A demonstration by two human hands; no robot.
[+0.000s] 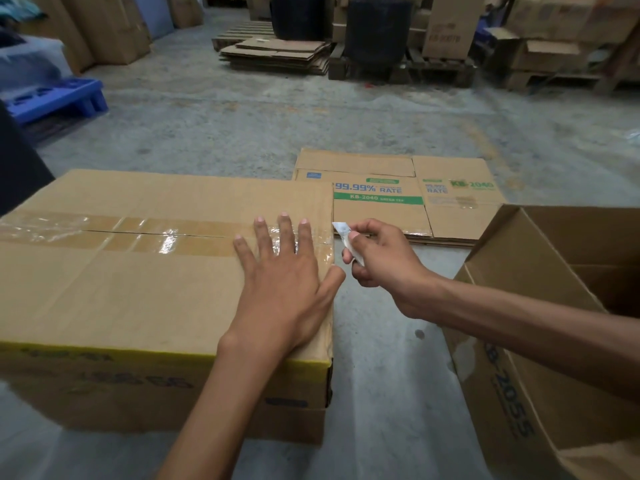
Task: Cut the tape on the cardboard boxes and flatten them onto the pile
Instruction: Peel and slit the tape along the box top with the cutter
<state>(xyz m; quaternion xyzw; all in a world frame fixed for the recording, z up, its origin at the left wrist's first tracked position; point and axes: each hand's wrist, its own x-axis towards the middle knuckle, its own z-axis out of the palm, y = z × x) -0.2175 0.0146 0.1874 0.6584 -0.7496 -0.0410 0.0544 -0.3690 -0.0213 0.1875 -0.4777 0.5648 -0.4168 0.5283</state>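
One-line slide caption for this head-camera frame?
Left hand flat on the taped box, right hand bringing a small blade to the tape's end; flattened boxes lie beyond.

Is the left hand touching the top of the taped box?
Touching. The head view shows the left hand lying flat, palm down, on the taped box, fingers spread over the tape near its right edge.

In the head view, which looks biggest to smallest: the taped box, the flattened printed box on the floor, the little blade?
1. taped box, though nearness inflates it.
2. flattened printed box.
3. blade, held in the right hand.
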